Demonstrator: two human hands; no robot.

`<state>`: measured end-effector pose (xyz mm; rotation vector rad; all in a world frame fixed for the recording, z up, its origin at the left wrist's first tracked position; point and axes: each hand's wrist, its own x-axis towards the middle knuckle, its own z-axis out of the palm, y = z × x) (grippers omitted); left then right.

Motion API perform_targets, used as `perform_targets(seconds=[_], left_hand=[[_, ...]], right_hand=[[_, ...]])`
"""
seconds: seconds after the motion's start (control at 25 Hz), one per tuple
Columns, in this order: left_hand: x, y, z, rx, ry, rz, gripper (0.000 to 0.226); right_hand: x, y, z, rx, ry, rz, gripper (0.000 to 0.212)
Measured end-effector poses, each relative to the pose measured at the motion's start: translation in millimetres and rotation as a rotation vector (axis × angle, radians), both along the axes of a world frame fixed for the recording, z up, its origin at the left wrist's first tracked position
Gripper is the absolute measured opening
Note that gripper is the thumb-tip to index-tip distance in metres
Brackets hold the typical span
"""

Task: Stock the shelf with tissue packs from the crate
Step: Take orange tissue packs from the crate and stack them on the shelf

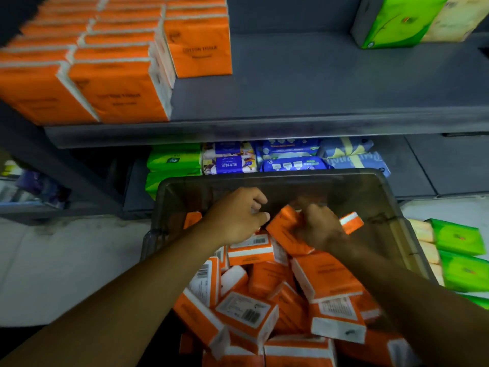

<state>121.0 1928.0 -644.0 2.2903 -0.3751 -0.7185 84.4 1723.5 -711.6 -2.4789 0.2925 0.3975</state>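
One orange tissue pack (pixel 285 230) is lifted at a slant above the heap at the far end of the crate (pixel 264 175), gripped by the right hand (pixel 320 227), whose fingers curl over its middle. Its white-striped end pokes out to the right of the knuckles. The left hand (pixel 235 215) sits just beside the pack's other end with its fingers curled in. Motion blur hides whether it pinches the corner or only touches it.

Below the hands lie the loose packs (pixel 248 311), a jumble of orange and white tilted every way, some showing barcode labels. At least a dozen can be made out. Those underneath are buried and the nearest ones run off the lower edge, so no full count is possible.

On the grey shelf (pixel 317 80) above, the stocked packs (pixel 198 46) stand upright in three columns at the left. The columns run back out of view at the top, so their number cannot be fixed. The middle and right of the board are bare up to one green pack (pixel 391 22) and one pale pack (pixel 455 17) at the far right, both cropped.

Behind the crate's far wall, a lower shelf holds four kinds of goods, half hidden by the rim: green bundles (pixel 172 162), purple-blue packets (pixel 230 161), dark blue packets (pixel 291 160) and a ribboned light-blue pack (pixel 352 154). On the floor to the right lie two green floor packs (pixel 457 237) beside pale yellow ones (pixel 423 231).
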Motion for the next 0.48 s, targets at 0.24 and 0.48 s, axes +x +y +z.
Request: perform_targets(seconds=[0.24, 0.48], left_hand=[[4, 16, 62, -0.047, -0.135, -0.025, 0.065], [8, 50, 127, -0.369, -0.058, 0.099, 0.052]], right_hand=[[19, 10, 110, 0.316, -0.147, 0.247, 0.056], [21, 28, 191, 0.545, -0.376, 0.284, 0.046]])
